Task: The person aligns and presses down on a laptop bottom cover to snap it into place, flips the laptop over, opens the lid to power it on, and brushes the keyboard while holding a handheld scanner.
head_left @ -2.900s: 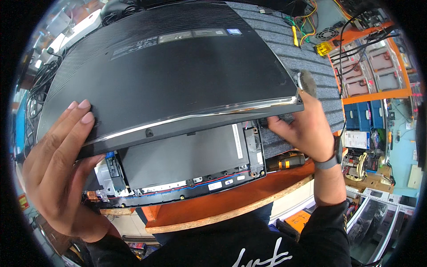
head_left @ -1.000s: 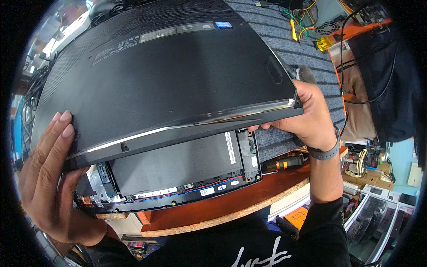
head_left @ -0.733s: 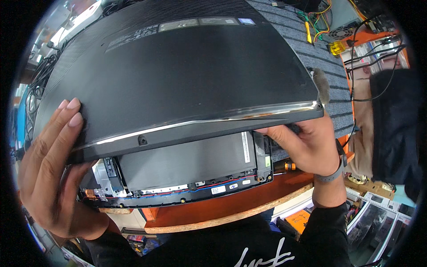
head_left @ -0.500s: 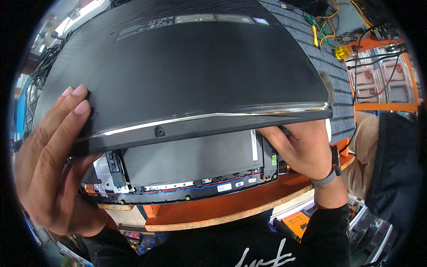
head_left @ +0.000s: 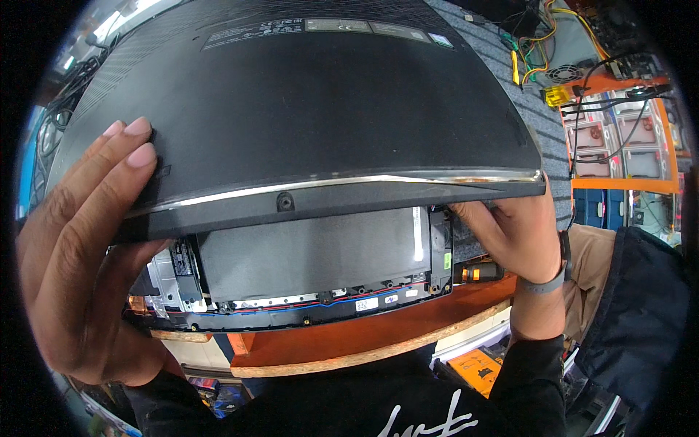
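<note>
The person's left hand (head_left: 80, 269) held a black laptop cover (head_left: 328, 109) near its left corner, fingers (head_left: 120, 175) lying on top. Their right hand (head_left: 523, 233) gripped the near right corner, and an opened laptop (head_left: 313, 255) showed beneath.

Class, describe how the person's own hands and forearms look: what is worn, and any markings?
The left hand and right hand are ungloved. A grey strap circles the right wrist; none shows on the left. Black sleeves leave part of the forearms bare. The black shirt bears a white scrawl.
</note>
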Tool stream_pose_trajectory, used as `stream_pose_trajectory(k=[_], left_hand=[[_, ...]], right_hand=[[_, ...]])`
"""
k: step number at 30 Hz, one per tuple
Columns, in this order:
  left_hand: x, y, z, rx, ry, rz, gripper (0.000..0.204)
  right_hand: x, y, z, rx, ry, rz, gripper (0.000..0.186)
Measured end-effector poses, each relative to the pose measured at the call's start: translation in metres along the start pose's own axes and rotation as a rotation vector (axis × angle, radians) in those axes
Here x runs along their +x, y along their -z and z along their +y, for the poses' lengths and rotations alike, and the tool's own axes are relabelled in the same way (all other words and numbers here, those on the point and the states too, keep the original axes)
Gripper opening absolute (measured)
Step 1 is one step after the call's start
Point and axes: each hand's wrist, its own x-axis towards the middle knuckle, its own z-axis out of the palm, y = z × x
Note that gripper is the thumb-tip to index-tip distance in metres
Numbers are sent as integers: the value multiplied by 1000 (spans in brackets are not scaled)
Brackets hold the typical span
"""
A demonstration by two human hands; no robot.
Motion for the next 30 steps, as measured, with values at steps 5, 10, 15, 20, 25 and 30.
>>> stream_pose_trajectory(k=[5, 10, 15, 20, 25, 30], left_hand=[[-3, 2, 4, -48, 28, 44, 52], [4, -14, 19, -43, 129, 155, 53], [4, -10, 29, -52, 226, 168, 54], [1, 3, 15, -21, 110, 27, 57], [5, 1, 18, -46, 119, 20, 55], [0, 2, 16, 4, 128, 22, 53]], right_hand=[[6, -3, 0, 46, 49, -54, 18], [2, -6, -2, -13, 6, -78, 21], [3, -8, 4, 38, 23, -20, 19], [5, -10, 6, -24, 49, 50, 16], [3, -16, 1, 29, -76, 94, 10], [6, -21, 0, 35, -29, 145, 8]])
